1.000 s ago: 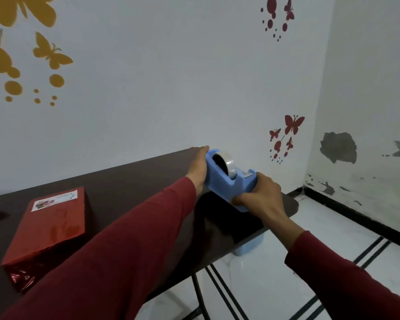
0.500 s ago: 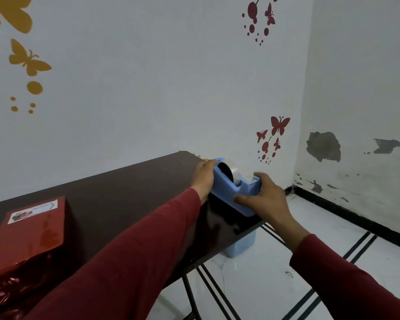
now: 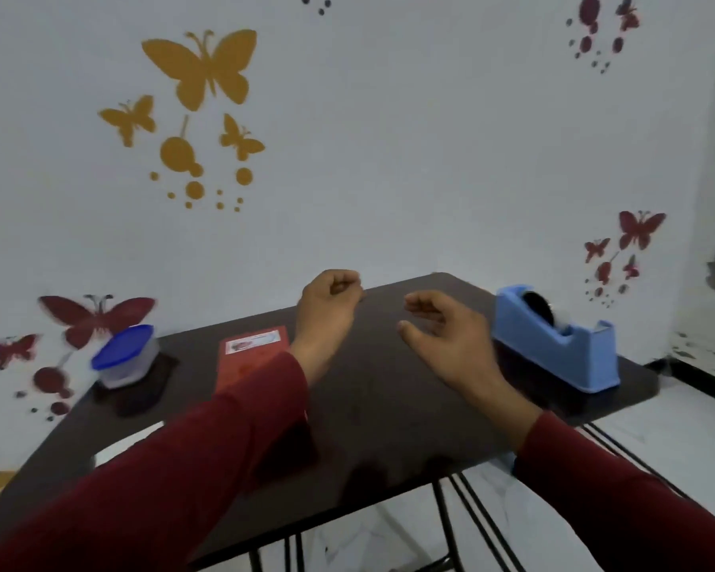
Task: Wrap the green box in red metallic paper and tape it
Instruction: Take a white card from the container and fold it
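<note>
Your left hand (image 3: 327, 301) is curled, maybe pinching tape, can't tell; right hand (image 3: 450, 336) hangs loose, empty. Red-wrapped box (image 3: 250, 357) sits on worktop (image 3: 389, 427) behind your left sleeve. Taping likely remains.

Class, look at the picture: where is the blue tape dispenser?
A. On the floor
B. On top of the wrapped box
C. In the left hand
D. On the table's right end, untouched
D: the tape dispenser stands on the table at its right end, apart from both hands.
</note>
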